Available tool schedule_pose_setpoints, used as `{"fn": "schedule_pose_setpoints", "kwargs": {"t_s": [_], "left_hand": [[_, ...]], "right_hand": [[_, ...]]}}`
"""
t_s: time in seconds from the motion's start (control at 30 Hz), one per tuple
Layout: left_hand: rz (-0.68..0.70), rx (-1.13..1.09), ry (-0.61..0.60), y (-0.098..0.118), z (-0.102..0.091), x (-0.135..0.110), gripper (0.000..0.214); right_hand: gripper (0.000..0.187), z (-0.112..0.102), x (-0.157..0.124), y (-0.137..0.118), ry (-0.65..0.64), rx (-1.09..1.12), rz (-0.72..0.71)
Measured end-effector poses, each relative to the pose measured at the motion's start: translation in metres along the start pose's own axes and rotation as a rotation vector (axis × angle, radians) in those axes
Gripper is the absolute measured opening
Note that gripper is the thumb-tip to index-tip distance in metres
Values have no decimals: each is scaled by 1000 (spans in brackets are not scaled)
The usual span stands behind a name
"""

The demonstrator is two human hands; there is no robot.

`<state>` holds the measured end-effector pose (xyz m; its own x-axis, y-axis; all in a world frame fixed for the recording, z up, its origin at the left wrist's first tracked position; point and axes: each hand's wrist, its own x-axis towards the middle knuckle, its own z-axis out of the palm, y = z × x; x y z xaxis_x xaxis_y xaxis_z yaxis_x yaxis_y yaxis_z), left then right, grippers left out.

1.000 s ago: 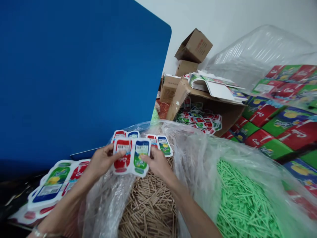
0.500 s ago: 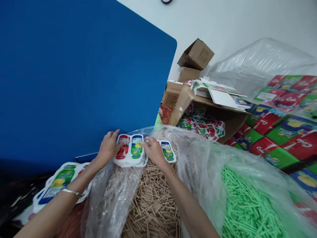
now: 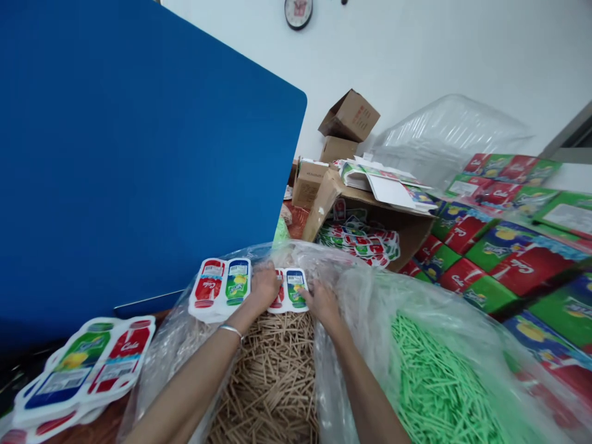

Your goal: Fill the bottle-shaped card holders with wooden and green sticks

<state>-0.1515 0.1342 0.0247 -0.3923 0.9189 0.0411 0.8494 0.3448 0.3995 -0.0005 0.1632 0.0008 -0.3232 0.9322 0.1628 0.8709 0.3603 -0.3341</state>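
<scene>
Grasping the small printed cards (image 3: 290, 291) from both sides, the hands (image 3: 264, 287) have left the neighbouring stack (image 3: 221, 288).

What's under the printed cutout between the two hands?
Loose brown strips show along the near edge of the cutout, inside clear plastic. Whatever lies directly beneath it is covered and can't be seen.

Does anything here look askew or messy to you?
Yes: at the back, a cardboard box perches at a tilt on another box rather than squarely. Nearby, printed cutouts lie jumbled in an open carton, unlike the neater stack of cards beside the left hand.
</scene>
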Motion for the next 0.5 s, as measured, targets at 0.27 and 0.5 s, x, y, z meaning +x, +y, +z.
{"fn": "schedule_pose_setpoints", "kwargs": {"t_s": [0.27,0.5], "left_hand": [[-53,1,33,0,1,14,32],[48,-20,52,5,-6,14,27]], "right_hand": [[26,5,-5,3,44,40,-20],[39,7,-3,3,99,167,66]]}}
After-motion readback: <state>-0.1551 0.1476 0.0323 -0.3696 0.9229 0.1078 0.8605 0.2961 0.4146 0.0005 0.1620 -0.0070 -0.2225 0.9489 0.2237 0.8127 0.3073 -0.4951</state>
